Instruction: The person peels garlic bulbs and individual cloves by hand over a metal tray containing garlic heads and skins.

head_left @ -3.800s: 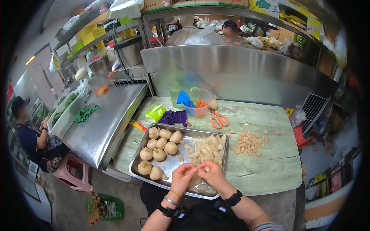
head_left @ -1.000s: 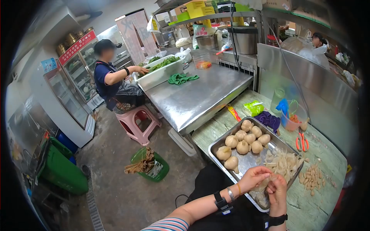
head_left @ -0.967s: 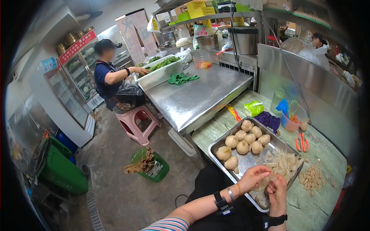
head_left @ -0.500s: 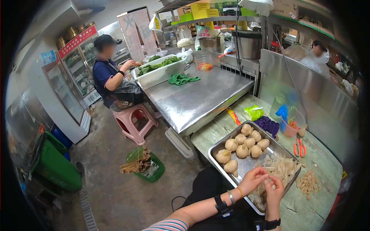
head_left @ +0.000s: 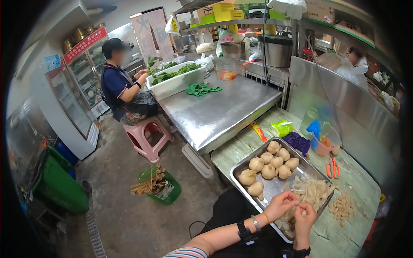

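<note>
Both hands are over the near right part of a metal tray (head_left: 237,175). My right hand (head_left: 303,224) is closed around a pale garlic clove (head_left: 304,212). Close beside it, my left hand (head_left: 279,206) pinches with its fingertips; what lies between them is too small to make out. Whole garlic bulbs (head_left: 268,171) fill the far left of the tray. Under and beyond my hands lies a heap of papery garlic skins (head_left: 312,189). Several peeled garlic cloves (head_left: 343,206) are piled on the table to the right of the tray.
Orange-handled scissors (head_left: 332,168), a purple cloth (head_left: 297,142) and a pink basket (head_left: 325,144) lie beyond the tray. A steel table (head_left: 215,112) adjoins. At left, a co-worker (head_left: 122,86) handles greens on a pink stool (head_left: 148,139). A green bin (head_left: 170,193) stands on the floor.
My fingertips have drawn slightly apart, the left ones lifting a little from the clove in my right hand. The co-worker now raises some greens. The view has shifted slightly.
</note>
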The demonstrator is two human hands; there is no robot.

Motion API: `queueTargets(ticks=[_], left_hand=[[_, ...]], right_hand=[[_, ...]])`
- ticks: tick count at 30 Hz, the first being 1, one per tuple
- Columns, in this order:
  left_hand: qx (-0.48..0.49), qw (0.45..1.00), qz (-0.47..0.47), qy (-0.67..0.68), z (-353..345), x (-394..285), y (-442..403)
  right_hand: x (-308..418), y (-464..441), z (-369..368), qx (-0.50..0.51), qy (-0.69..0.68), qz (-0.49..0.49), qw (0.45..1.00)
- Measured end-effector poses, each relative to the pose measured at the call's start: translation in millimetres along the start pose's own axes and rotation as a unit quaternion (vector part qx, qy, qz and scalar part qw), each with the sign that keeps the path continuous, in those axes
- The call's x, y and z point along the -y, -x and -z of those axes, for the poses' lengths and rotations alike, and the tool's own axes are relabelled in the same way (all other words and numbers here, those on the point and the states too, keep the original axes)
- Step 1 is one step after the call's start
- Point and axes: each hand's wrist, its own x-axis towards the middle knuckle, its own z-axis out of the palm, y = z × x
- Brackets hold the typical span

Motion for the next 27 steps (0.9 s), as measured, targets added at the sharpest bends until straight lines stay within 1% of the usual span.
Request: queueTargets(ticks=[1, 3, 4, 6, 7, 9, 10, 12, 13, 15, 16, 17, 18, 19, 20, 21, 22, 23, 24, 25, 26, 27], left_hand=[[0.001, 1.000, 0.000, 0.000, -0.2, -0.1, -0.3], [0.038, 0.999, 0.006, 0.014, 2.9, -1.8, -0.7], [0.036, 0.999, 0.005, 0.011, 3.6, 0.3, -1.5], [0.070, 0.995, -0.008, 0.064, -0.5, 2.0, -1.5], [0.070, 0.996, -0.009, 0.063, 0.5, -1.0, -0.3], [0.077, 0.988, 0.078, 0.113, 2.4, -7.7, 2.6], [0.078, 0.988, 0.078, 0.113, 2.4, -7.3, 2.5], [0.012, 0.964, 0.071, 0.257, 3.0, -8.4, 2.6], [0.012, 0.964, 0.071, 0.257, 3.1, -10.2, 2.6], [-0.009, 0.950, 0.106, 0.295, 3.8, -14.7, 1.7], [-0.009, 0.949, 0.106, 0.296, 4.0, -14.8, 1.3], [-0.002, 0.956, 0.099, 0.276, 3.1, -13.3, 1.4], [0.006, 0.962, 0.091, 0.257, 2.1, -13.1, 1.5], [0.007, 0.961, 0.093, 0.260, 2.0, -13.2, 1.1], [-0.003, 0.956, 0.104, 0.275, 2.7, -13.4, 0.5], [-0.013, 0.949, 0.118, 0.293, 2.5, -14.4, 0.9], [-0.019, 0.943, 0.146, 0.297, 4.3, -14.5, 0.8], [-0.019, 0.929, 0.157, 0.335, 8.9, -5.9, 1.4], [0.029, 0.904, 0.130, 0.406, 17.4, 13.3, -6.1], [0.076, 0.846, 0.111, 0.516, 22.0, 7.6, -12.3], [0.074, 0.814, 0.078, 0.571, 17.4, 5.6, -13.4], [0.116, 0.780, 0.097, 0.608, 19.7, -9.1, -12.5]], right_hand=[[-3.9, -0.2, 1.5, -0.001, 0.001, 0.000, 1.000], [-16.6, -2.2, 2.6, 0.005, -0.060, 0.005, 0.998], [-17.6, -2.8, 3.5, 0.007, -0.063, 0.005, 0.998], [-17.7, -2.3, 8.2, 0.022, -0.186, -0.146, 0.971], [-20.0, -3.3, 8.7, 0.022, -0.187, -0.146, 0.971], [-24.3, -5.0, 8.9, 0.010, -0.261, -0.148, 0.954], [-21.9, -5.3, 10.5, 0.010, -0.261, -0.148, 0.954], [-15.2, -6.3, 14.2, 0.013, -0.300, -0.183, 0.936], [-19.5, -5.8, 12.0, 0.013, -0.300, -0.183, 0.936], [-34.2, -6.1, 2.2, 0.023, -0.146, -0.145, 0.978], [-37.3, -7.8, -1.6, 0.023, -0.145, -0.145, 0.978], [-38.5, -8.7, -3.9, -0.005, -0.073, -0.029, 0.997], [-37.1, -9.0, -4.3, -0.032, 0.002, 0.089, 0.996], [-31.7, -7.8, -0.2, -0.033, 0.005, 0.087, 0.996], [-22.9, -5.4, 6.5, 0.020, -0.102, -0.039, 0.994], [-14.9, -2.9, 10.9, 0.069, -0.204, -0.166, 0.962], [-11.8, -3.3, 6.9, 0.049, -0.192, -0.162, 0.967], [-11.2, -4.4, 2.0, 0.022, -0.174, -0.161, 0.971], [-11.0, -3.8, 2.3, 0.027, -0.224, -0.176, 0.958], [-10.9, -5.0, 3.5, 0.023, -0.271, -0.185, 0.944], [-9.8, -6.2, 4.0, 0.018, -0.212, -0.186, 0.959], [-8.8, -6.0, 5.5, 0.020, -0.179, -0.161, 0.970]])
